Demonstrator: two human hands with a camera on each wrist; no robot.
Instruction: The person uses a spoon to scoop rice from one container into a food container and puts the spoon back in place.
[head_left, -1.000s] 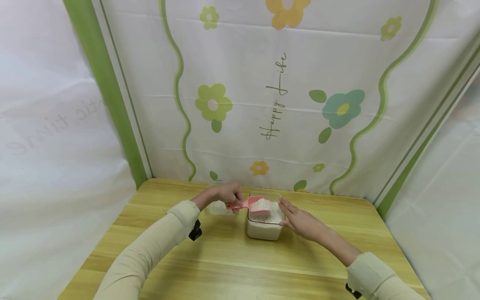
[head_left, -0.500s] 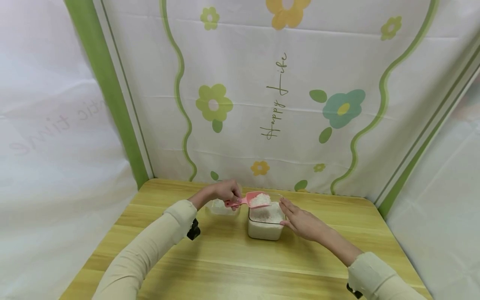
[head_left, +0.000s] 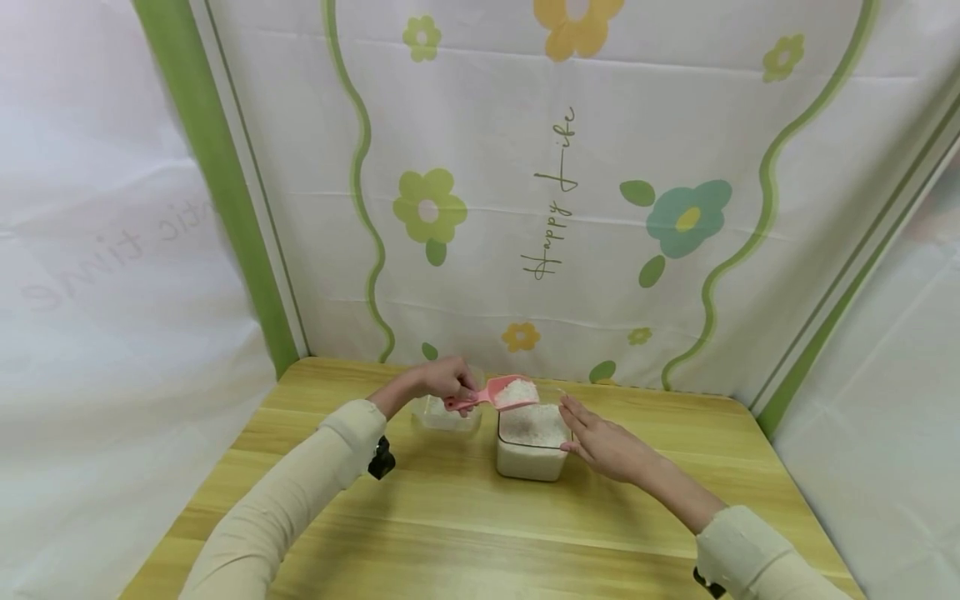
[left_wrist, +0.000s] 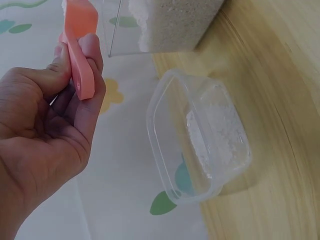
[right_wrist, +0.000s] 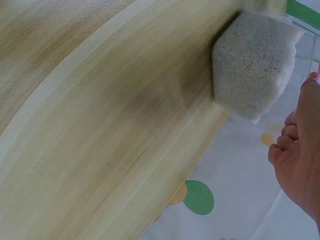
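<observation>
My left hand (head_left: 448,382) pinches the handle of a pink scoop (left_wrist: 80,55) between thumb and fingers. A heap of white rice (head_left: 517,392) lies in the scoop, which is held over the back left of a clear square container (head_left: 531,465). That container is well filled with rice, its grains showing through the wall in the right wrist view. My right hand (head_left: 603,440) rests its straight fingers against the container's right rim, thumb toward the near corner. Below my left hand stands a small clear plastic tub (left_wrist: 210,95) with some rice in its bottom.
Both vessels stand near the back of a wooden table (head_left: 450,533). A white curtain with printed flowers (head_left: 480,208) hangs right behind it, and more curtain closes in the left and right sides.
My left hand has lifted the loaded scoop up out of the rice and shifted slightly left. My right hand has stayed at the container's rim.
</observation>
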